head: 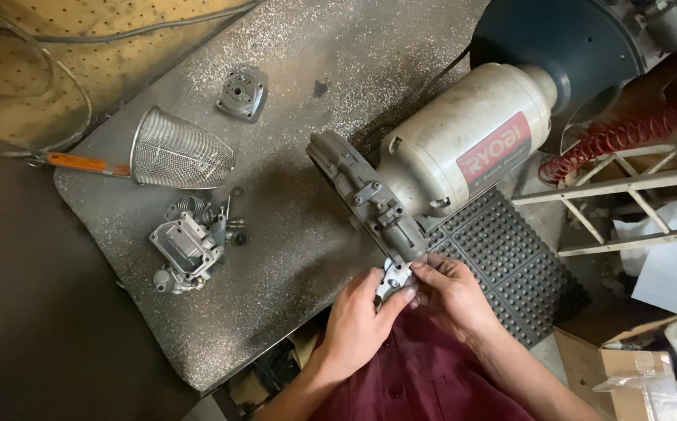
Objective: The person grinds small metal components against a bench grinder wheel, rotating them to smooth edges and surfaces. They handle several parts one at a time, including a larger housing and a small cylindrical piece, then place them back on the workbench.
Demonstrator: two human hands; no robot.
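A small grey metal part (394, 275) is pinched between both my hands at the near end of a bench grinder's guard (363, 196). My left hand (360, 321) grips the part from below with thumb and fingers. My right hand (454, 292) holds its right side, fingertips against the guard's lower end. The grinder's cream motor body (463, 140) lies across the speckled grey worktop (292, 257). My dark red shirt shows below my hands.
A grey metal casting with springs and small loose parts (186, 249) lies at the left. A wire mesh basket with an orange handle (175, 152) sits behind it, and a small round-holed metal cover (240, 93). A black studded rubber mat (510, 265), a red coiled hose (627, 129), a white metal frame and cardboard boxes are at right.
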